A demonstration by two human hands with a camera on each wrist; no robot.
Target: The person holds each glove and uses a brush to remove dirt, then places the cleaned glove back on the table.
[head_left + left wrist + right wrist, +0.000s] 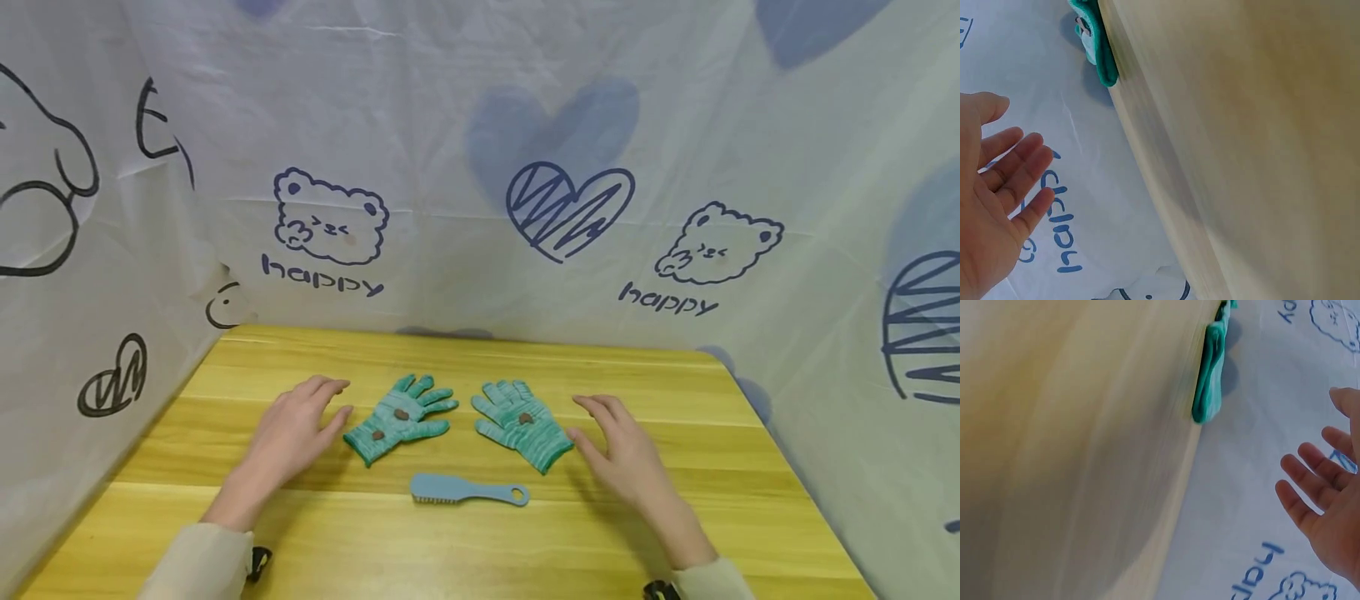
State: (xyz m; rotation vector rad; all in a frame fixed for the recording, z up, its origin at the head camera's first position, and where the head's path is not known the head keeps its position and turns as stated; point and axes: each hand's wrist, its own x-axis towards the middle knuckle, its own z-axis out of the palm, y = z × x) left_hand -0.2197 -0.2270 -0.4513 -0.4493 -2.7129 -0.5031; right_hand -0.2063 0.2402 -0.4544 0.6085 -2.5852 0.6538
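Two green-and-white knitted gloves lie flat on the table in the head view. The left glove (390, 425) has two brown patches on it, and the right glove (517, 417) shows one. In front of them lies a light blue brush (468, 490), bristles toward the near side, its holed handle pointing right. My left hand (296, 429) hovers just left of the left glove, fingers loosely extended and holding nothing. On the other side, my right hand (622, 446) is beside the right glove's cuff, likewise relaxed. Each wrist view shows a glove cuff edge-on, apart from the fingers.
The yellow wood-grain table (465, 558) carries the gloves and brush. A pale sheet (450, 167) printed with hearts, bears and "happy" hangs behind the table and along both sides. Dark bands show at both sleeve cuffs.
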